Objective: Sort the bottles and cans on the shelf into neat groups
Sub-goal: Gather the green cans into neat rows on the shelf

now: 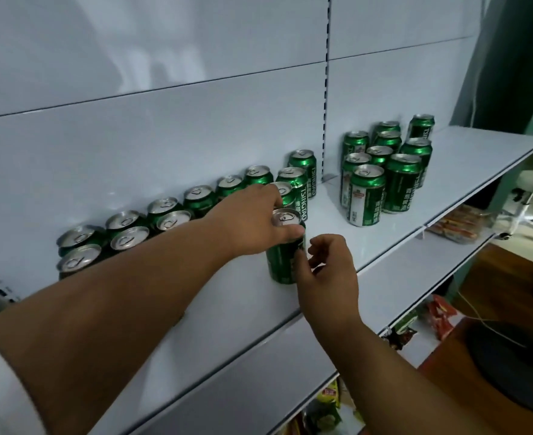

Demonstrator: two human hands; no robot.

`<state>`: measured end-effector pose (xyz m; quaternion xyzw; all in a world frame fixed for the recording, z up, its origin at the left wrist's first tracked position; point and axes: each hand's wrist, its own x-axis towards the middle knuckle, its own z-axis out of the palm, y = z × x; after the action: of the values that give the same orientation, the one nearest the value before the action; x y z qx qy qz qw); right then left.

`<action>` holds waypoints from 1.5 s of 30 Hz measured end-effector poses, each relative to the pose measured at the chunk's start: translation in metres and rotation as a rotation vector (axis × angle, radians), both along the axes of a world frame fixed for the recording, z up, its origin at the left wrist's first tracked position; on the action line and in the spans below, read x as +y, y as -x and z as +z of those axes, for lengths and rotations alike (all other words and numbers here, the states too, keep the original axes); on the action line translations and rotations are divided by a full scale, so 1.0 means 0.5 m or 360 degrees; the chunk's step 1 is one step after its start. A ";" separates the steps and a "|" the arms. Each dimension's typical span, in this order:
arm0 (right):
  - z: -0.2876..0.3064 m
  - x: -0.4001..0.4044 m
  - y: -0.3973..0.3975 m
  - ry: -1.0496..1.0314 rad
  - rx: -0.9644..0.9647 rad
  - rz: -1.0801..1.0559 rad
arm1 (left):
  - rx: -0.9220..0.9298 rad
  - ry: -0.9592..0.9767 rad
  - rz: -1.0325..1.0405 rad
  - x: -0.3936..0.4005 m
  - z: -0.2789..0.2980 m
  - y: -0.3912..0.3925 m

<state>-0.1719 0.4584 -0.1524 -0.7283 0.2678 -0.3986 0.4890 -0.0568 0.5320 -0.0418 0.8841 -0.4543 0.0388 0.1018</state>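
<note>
Green can (282,262) — between both hands' fingers (292,231)

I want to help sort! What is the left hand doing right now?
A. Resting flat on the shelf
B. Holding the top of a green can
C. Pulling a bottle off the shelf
B: the left hand grips the top of the front green can; the right hand is beside it.

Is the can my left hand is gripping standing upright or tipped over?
Upright: the can stands on the shelf, lid up, left hand gripping its rim.
</note>
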 end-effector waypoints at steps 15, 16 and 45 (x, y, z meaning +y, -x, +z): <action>0.000 -0.089 -0.088 0.0186 0.0225 0.1147 | 0.0299 -0.0481 0.0309 0.059 0.084 -0.006; 0.005 -0.085 -0.094 0.0196 0.0252 0.1260 | 0.0328 -0.0503 0.0328 0.068 0.087 -0.005; 0.030 0.114 -0.141 0.0150 0.0321 0.1139 | 0.0247 0.0113 0.0265 0.269 0.039 -0.001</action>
<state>-0.1014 0.5152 -0.1375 -0.8331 0.0245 -0.1408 0.5344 -0.0563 0.6665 -0.0221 0.9150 -0.3685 -0.0054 0.1644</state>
